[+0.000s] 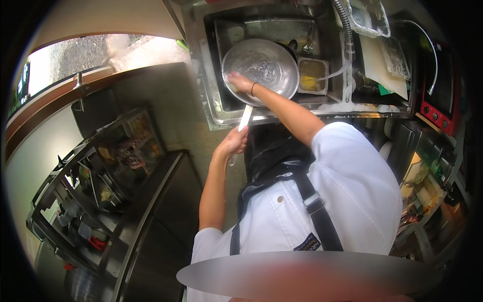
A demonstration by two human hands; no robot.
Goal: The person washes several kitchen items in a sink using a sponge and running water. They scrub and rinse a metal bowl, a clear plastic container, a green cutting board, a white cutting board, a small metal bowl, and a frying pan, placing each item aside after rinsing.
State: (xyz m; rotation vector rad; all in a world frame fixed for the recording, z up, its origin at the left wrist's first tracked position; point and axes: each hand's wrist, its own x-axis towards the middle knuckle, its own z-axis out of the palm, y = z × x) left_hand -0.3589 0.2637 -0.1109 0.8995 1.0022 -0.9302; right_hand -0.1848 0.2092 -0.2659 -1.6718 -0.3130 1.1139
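Note:
A large round metal pan point(269, 71) is tilted over the sink basin point(211, 75), its inside wet and streaked with suds. My left hand point(231, 143) grips its long flat handle point(246, 115) near the sink's front edge. Inside the pan, my right hand point(241, 82) presses against the left wall. A yellowish sponge point(234, 89) shows in part under those fingers, the rest of it hidden by the hand.
Water runs from a coiled spray faucet point(344, 22) towards a small square metal container point(314, 85) right of the pan. Suds point(354, 108) coat the sink ledge. Further right are a white cutting board point(381, 70) and a red toaster oven point(434, 109). A steel counter point(151, 204) stands at left.

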